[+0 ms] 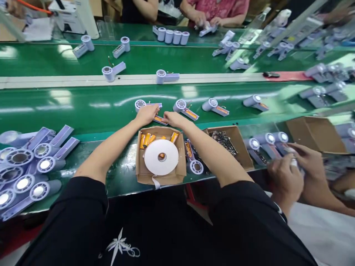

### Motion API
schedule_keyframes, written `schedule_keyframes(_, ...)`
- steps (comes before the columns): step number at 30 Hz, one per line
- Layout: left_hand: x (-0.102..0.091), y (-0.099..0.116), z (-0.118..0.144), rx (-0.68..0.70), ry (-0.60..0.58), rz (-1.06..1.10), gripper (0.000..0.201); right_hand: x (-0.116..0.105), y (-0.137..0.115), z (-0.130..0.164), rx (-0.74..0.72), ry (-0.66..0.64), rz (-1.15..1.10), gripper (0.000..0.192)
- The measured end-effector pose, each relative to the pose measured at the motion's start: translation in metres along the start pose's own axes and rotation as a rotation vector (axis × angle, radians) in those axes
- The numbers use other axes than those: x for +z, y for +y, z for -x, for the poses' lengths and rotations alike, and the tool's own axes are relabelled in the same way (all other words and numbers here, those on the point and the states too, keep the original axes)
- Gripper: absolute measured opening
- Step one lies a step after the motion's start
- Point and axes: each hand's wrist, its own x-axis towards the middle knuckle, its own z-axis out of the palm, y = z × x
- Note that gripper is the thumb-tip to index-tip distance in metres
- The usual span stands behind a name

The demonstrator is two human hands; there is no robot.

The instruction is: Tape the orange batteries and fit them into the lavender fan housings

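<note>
Cardboard box (141, 168) holding a white tape roll (161, 157) and orange batteries (146, 140). Beyond it, on the green belt (83, 107), the left hand (146, 113) and right hand (172, 119) pinch a fan housing (146, 106) lying crosswise, handle rightward between both fingertips.

tape roll (161, 157) in box (142, 171), belt (83, 107) behind
</note>
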Motion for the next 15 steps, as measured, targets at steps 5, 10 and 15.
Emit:
schedule_keyframes(5, -0.032, 0.012, 0.007, 0.019, 0.030, -0.018, 0.043, -0.021, -0.010, 0.018, 0.031, 0.044, 0.043, 0.016)
schedule_keyframes(10, -0.064, 0.043, 0.080, 0.487, -0.129, -0.013, 0.051, -0.039, -0.014, 0.135, -0.076, 0.408, -0.238, 0.030)
schedule_keyframes(15, -0.055, 0.077, 0.162, 0.785, -0.339, -0.243, 0.057, -0.014, -0.023, 0.266, -0.122, 0.472, -0.516, 0.039)
